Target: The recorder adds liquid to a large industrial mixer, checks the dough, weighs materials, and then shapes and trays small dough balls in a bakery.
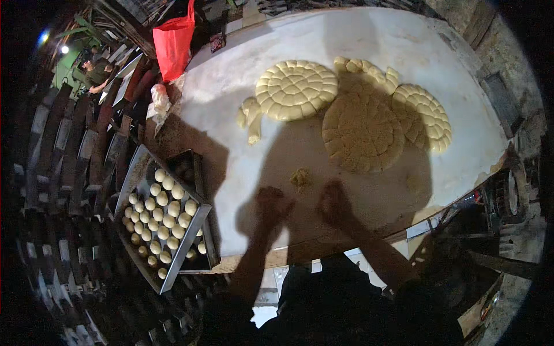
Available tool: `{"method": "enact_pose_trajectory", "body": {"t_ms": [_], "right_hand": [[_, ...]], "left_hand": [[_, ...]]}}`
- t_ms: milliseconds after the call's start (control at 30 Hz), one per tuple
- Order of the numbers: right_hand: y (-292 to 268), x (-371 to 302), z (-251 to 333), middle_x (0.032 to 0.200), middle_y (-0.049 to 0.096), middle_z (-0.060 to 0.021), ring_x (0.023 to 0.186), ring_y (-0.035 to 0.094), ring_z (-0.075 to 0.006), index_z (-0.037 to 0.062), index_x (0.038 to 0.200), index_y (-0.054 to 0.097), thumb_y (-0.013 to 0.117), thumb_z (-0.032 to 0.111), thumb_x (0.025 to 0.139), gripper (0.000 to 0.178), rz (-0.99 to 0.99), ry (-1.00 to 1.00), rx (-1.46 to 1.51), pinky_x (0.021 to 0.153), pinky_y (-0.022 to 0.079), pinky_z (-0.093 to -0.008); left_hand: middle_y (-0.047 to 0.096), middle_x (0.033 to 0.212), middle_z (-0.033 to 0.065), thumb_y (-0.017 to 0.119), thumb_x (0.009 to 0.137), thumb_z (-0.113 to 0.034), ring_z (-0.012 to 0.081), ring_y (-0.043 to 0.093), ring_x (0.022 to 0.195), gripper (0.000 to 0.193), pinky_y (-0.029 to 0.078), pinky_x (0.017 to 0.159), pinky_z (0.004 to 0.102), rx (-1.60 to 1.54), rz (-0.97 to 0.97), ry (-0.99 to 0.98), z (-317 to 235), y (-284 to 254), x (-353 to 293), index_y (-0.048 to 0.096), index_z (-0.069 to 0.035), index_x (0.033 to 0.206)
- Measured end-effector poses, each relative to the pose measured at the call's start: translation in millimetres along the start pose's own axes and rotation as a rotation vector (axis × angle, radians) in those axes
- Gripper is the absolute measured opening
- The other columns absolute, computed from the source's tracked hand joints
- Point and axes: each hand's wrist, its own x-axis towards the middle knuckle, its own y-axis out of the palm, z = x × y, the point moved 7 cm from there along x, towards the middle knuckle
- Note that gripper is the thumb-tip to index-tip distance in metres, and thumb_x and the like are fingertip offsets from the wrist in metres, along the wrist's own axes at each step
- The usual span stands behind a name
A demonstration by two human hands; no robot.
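My left hand (273, 205) and my right hand (334, 203) are low over the near part of the white table (213, 86), in deep shadow. Both have their fingers curled inward; whatever lies under or inside them is hidden. Just beyond, between them, is a small lump of dough scraps (299, 177). Farther off lie flat dough rounds cut into many pieces: one lit at the back (296, 90), one shaded in the middle (362, 131), another at the right (437, 120). A cut dough strip (365, 69) runs behind them, and loose dough pieces (250, 119) rest at the left.
A tilted metal tray (190, 235) of several dough balls (163, 232) sits at the table's left edge, over another dark tray (199, 173). A red bag (173, 46) and a clear plastic bag (158, 104) are at the far left. Beyond them is another person (96, 75).
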Motion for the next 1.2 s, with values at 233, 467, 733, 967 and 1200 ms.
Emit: {"method": "enact_pose_trajectory", "body": {"t_ms": [233, 467, 733, 967, 1200], "right_hand": [[2.2, -49.9, 2.1, 0.108, 0.051, -0.0246, 0.103, 0.049, -0.0374, -0.0028, 0.102, 0.053, 0.052, 0.018, 0.085, 0.027, 1.015, -0.292, -0.239, 0.103, 0.029, -0.0497], [45.5, 13.2, -8.7, 0.105, 0.052, -0.0249, 0.105, 0.049, -0.0375, -0.0031, 0.102, 0.053, 0.054, 0.023, 0.084, 0.032, 0.097, -0.027, -0.154, 0.103, 0.029, -0.0501], [15.2, -8.2, -24.5, 0.105, 0.050, -0.0246, 0.109, 0.044, -0.0423, -0.0053, 0.102, 0.050, 0.056, 0.019, 0.082, 0.032, 0.251, -0.146, -0.195, 0.104, 0.027, -0.0514], [11.2, 29.5, 53.1, 0.086, 0.047, -0.0185, 0.084, 0.046, -0.0353, 0.0007, 0.085, 0.048, 0.048, 0.012, 0.086, 0.011, -0.479, 0.048, -0.191, 0.080, 0.037, -0.0476], [-6.1, -44.0, -26.8, 0.104, 0.057, -0.0192, 0.100, 0.055, -0.0330, 0.0000, 0.094, 0.059, 0.052, 0.023, 0.087, 0.025, 0.321, 0.481, -0.147, 0.089, 0.041, -0.0493]], "left_hand": [[0.059, 0.094, 0.0173, 0.060, 0.079, -0.027, 0.0344, 0.052, 0.095, 0.022, 0.037, 0.091, 0.0479, 0.312, 0.635, -0.080, 45.2, 29.3, -60.8, 0.062, -0.007, 0.088], [0.059, 0.084, 0.0097, 0.060, 0.078, -0.021, 0.0319, 0.054, 0.084, 0.014, 0.042, 0.076, 0.0469, 0.410, 0.198, -0.156, -17.9, 0.5, 26.2, 0.061, -0.008, 0.082], [0.058, 0.093, 0.0128, 0.060, 0.079, -0.017, 0.0313, 0.055, 0.090, 0.017, 0.043, 0.086, 0.0438, 0.296, 0.357, -0.231, 128.1, 20.9, -101.0, 0.060, -0.008, 0.094], [0.058, 0.101, 0.0177, 0.052, 0.082, -0.015, 0.0346, 0.052, 0.102, 0.021, 0.038, 0.094, 0.0456, 0.129, -0.110, 0.080, 61.7, 32.6, -31.1, 0.059, -0.003, 0.098], [0.052, 0.116, 0.0206, 0.048, 0.090, -0.020, 0.0342, 0.048, 0.113, 0.031, 0.037, 0.097, 0.0455, -0.142, 0.101, 0.283, 56.9, -117.4, -122.3, 0.051, -0.004, 0.117]]}}
